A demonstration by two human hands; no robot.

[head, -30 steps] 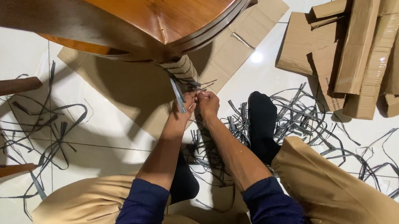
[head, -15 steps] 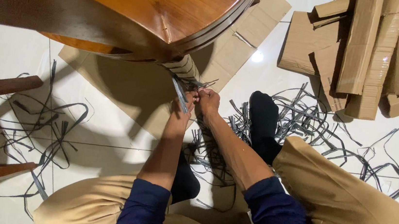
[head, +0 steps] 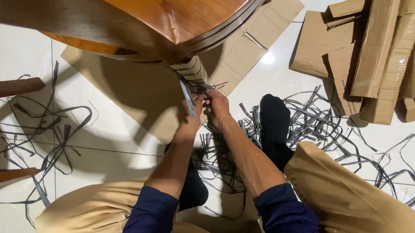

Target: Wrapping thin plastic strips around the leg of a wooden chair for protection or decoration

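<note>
A round polished wooden table top [head: 142, 4] fills the upper left, seen from above. Its leg [head: 190, 70] is wrapped in brown cardboard bound by dark plastic straps. My left hand [head: 191, 112] is closed on a grey strap end [head: 188, 97] hanging from the wrapped leg. My right hand [head: 217, 107] pinches at the same straps right beside it, fingertips against the lower part of the wrapping. Both forearms reach up from my lap, in dark blue sleeves.
Cut grey straps [head: 318, 122] litter the white tiled floor right and left [head: 49, 131]. Flat cardboard [head: 133, 94] lies under the table; folded cardboard pieces [head: 386, 52] pile at upper right. Wooden pieces [head: 2, 86] lie at left. My black-socked foot [head: 274, 123] rests near the hands.
Both hands stay at the wrapped leg, shifting only slightly right and down. The straps in them hardly move.
</note>
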